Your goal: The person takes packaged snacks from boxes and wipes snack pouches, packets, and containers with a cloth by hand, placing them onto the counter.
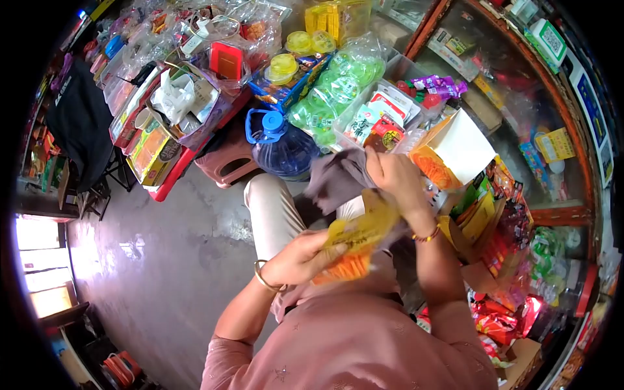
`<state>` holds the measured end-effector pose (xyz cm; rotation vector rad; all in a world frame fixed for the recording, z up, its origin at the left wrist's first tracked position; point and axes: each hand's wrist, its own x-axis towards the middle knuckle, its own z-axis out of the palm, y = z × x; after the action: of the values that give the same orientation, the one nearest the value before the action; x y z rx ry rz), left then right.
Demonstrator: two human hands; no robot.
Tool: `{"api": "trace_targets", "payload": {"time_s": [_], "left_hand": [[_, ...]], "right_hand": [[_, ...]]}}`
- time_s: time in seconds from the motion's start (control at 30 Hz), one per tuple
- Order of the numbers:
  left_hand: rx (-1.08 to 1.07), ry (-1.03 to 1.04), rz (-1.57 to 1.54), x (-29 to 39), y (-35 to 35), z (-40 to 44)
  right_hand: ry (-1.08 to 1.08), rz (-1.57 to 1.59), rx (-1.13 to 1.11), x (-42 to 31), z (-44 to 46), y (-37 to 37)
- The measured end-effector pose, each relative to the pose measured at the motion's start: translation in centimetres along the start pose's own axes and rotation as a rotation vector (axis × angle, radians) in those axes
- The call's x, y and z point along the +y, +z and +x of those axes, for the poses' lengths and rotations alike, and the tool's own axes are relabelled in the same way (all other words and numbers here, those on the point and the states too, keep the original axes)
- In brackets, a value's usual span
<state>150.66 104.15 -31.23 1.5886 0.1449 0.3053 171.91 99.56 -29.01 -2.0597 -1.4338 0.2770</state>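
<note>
My left hand (302,259), with a bangle at its wrist, grips a yellow and orange snack packet (356,242) over my lap. The packet is tilted and slightly blurred, so its print cannot be read. My right hand (398,181), wearing a beaded bracelet, is closed on a grey cloth (337,177) that hangs to the left of its fingers. The cloth's lower edge is just above the packet. To the right of my right hand stands an open box (460,151) with a white inside and an orange picture on its side.
A large blue water bottle (281,148) stands beyond my knees, beside a pink stool (225,159). Green plastic-wrapped goods (341,81) and a bin of packets (383,120) lie ahead. A glass cabinet (520,107) and piled snack bags (497,318) line the right side. Grey floor (162,260) extends left.
</note>
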Motion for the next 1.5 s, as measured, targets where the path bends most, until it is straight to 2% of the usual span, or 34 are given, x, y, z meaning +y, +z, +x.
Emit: {"api": "trace_targets", "payload": {"time_s": [0.03,0.07,0.1,0.13,0.17,0.23,0.27,0.3,0.37,0.43,0.5,0.57,0.6,0.63,0.7,0.73,0.77,0.83,0.9,0.97,1.0,1.03,1.1,1.17,1.23,1.3,1.37,1.43,1.47,1.5], "left_hand": [[0.002,-0.008,0.003,0.8,-0.3,-0.5],[0.122,-0.045,-0.251,1.6,-0.6,-0.9],[0.249,-0.070,-0.505,2.0,-0.9,-1.1],[0.267,-0.077,-0.691,2.1,-1.9,-1.1],[0.284,-0.046,-0.750,1.0,-2.8,-1.4],[0.472,-0.023,-0.753,-0.2,-3.2,-1.2],[0.481,-0.084,-0.824,-0.4,-3.3,-1.1],[0.491,-0.081,-0.818,-0.6,-3.2,-0.8],[0.549,-0.091,-0.890,-1.2,-2.6,0.3],[0.565,-0.116,-0.944,-2.0,-1.9,1.1],[0.623,-0.063,-0.132,-3.9,-0.6,1.0],[0.629,-0.232,-0.330,-3.0,0.0,1.1],[0.641,-0.316,-0.428,-2.6,0.3,1.1],[0.612,-0.531,-0.611,-1.2,-0.3,0.9],[0.626,-0.178,-0.567,-0.6,0.1,1.4],[0.631,-0.168,-0.444,-1.2,0.1,1.4],[0.646,-0.157,-0.321,-1.9,-0.2,0.8],[0.541,-0.275,-0.207,-3.1,-1.4,-0.9],[0.465,-0.299,-0.212,-2.2,-2.4,-1.4],[0.403,-0.311,-0.150,-0.9,-3.4,-1.8],[0.347,-0.352,-0.099,-0.7,-3.8,-2.1],[0.368,-0.332,-0.090,-0.8,-4.1,-2.4],[0.277,-0.296,-0.040,-1.5,-4.5,-2.6],[0.261,-0.410,-0.062,-1.5,-4.5,-3.0],[0.235,-0.576,-0.098,0.5,-4.5,-2.7],[0.239,-0.487,-0.035,-0.9,-5.0,-3.0],[0.213,-0.214,0.307,-0.7,-5.7,-3.0],[0.145,-0.138,0.363,-2.2,-5.6,-2.5],[0.136,-0.025,0.316,-2.4,-5.2,-2.0],[0.160,-0.209,0.520,-0.1,-4.4,-1.8]], "right_hand": [[0.027,-0.013,-0.113,1.2,-0.2,0.4],[0.074,-0.046,-0.211,3.0,-0.5,1.8],[-0.084,0.074,-0.056,3.8,-1.1,1.3],[-0.257,0.167,0.086,4.6,-1.8,0.9],[-0.154,0.082,0.112,6.3,-1.7,1.8],[0.286,0.619,0.124,3.0,-0.7,-1.1],[0.332,0.701,0.235,1.3,-0.7,-2.5],[0.326,0.708,0.228,-0.4,-0.9,-3.4],[0.114,1.152,0.212,-3.7,-1.6,-3.5],[-0.213,0.594,0.106,-5.6,-2.5,-1.6],[-0.584,0.009,-0.004,-7.6,-1.8,0.6],[-0.658,-0.079,0.093,-7.6,-1.3,2.4],[-0.627,-0.049,0.095,-7.4,-0.7,2.9],[-0.591,-0.033,0.114,-7.0,-0.2,3.1],[-0.483,0.020,0.203,-6.6,0.7,3.4],[-0.381,0.074,0.210,-6.0,1.0,3.5],[-0.287,0.197,0.093,-4.7,1.4,4.5],[-0.249,0.293,-0.125,-4.2,1.3,3.8],[-0.459,0.501,-0.190,-3.0,1.3,4.0],[-0.440,0.511,-0.411,-2.4,1.1,2.8],[-0.315,0.588,-0.562,-2.0,0.8,2.8],[-0.262,0.506,-0.628,-2.5,0.6,1.7],[-0.217,0.397,-0.726,-3.4,0.5,-0.6],[-0.335,0.480,-0.552,-0.9,-0.3,1.5],[-0.268,0.377,-0.565,-1.4,-0.3,0.1],[-0.263,0.501,-0.449,-0.5,0.0,-0.3],[-0.217,0.821,-0.256,2.8,0.3,1.5],[-0.039,0.760,-0.298,-1.6,-0.7,-0.6],[-0.378,0.473,-0.236,-3.6,-0.3,1.1],[-0.695,0.176,-0.152,-5.1,-0.3,2.8]]}}
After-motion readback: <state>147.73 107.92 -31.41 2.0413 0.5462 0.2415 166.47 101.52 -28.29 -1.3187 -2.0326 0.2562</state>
